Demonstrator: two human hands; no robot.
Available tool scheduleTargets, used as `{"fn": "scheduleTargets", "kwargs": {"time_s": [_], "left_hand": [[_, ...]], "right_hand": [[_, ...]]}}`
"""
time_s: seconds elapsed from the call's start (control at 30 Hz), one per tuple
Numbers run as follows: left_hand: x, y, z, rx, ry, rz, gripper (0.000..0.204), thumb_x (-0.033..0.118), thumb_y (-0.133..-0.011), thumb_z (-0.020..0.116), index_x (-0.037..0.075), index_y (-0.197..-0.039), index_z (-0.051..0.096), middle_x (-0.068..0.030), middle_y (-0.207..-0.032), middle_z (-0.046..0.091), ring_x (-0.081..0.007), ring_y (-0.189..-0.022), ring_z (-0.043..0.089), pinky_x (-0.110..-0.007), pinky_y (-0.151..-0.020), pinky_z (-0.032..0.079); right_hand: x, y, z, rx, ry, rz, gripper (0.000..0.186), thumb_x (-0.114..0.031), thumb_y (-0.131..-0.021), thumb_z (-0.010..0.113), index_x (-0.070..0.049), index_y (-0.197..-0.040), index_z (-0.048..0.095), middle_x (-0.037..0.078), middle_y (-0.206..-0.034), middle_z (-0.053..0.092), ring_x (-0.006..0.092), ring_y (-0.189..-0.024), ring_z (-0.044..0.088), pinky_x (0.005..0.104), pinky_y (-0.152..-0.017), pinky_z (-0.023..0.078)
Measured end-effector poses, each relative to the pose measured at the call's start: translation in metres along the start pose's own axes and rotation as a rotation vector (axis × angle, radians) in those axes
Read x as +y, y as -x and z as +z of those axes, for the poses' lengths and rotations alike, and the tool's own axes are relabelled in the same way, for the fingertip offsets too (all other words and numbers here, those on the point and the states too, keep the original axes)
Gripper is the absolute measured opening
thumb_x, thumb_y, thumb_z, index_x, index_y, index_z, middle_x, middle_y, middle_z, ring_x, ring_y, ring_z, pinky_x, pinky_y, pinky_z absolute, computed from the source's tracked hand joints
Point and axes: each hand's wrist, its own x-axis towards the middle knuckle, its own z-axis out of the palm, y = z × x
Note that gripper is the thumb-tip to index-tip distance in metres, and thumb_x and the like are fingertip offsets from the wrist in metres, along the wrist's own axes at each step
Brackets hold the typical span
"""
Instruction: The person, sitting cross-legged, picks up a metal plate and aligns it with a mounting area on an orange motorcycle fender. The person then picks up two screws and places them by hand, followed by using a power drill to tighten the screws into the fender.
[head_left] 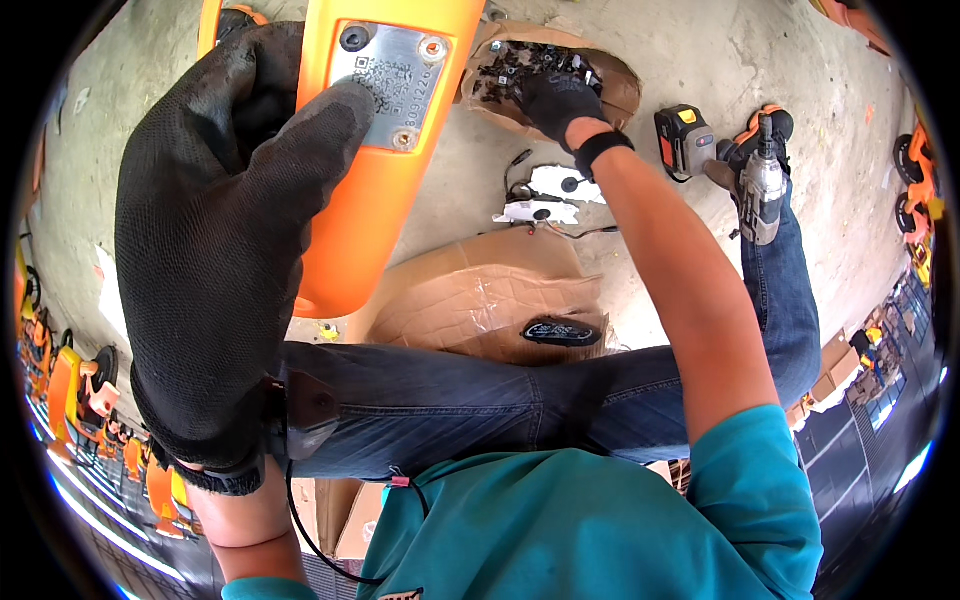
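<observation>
In a black glove, my left hand grips a long orange panel close to the camera, its thumb lying on a silver metal plate. Two fasteners with bright rims and a dark one sit at the plate's corners. My right hand, also gloved in black, reaches down into an open cardboard box full of small dark clips and hardware. Its fingertips are hidden among these pieces, so whether they hold one does not show.
A cordless impact driver with its battery rests by my right leg. White parts with black cables lie on the concrete floor below the box. Nearer me is a flattened cardboard piece bearing a black oval part. Orange machines stand at the left.
</observation>
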Motion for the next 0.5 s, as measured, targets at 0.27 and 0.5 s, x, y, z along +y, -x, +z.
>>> {"fn": "scheduleTargets", "kwargs": {"time_s": [0.27,0.5], "left_hand": [[0.0,0.005,-0.006,0.012,0.093,0.024,0.027,0.014,-0.092,0.062,-0.004,-0.113,0.062,-0.0091,-0.095,0.069,-0.0123,-0.081,0.063,-0.027,-0.077,0.051],[0.003,0.005,-0.003,0.081,0.14,-0.027,0.029,0.013,-0.091,0.064,-0.004,-0.115,0.063,-0.0077,-0.095,0.069,-0.0109,-0.081,0.063,-0.026,-0.077,0.051]], "right_hand": [[-0.033,0.003,0.005,0.225,0.175,-0.072,0.017,-0.019,-0.084,0.061,-0.009,-0.088,0.074,0.015,-0.091,0.072,0.0314,-0.088,0.07,0.0427,-0.075,0.057],[-0.028,0.009,0.021,0.332,0.151,-0.119,0.015,-0.012,-0.084,0.058,-0.006,-0.084,0.072,0.017,-0.088,0.07,0.0318,-0.086,0.07,0.0422,-0.074,0.057]]}}
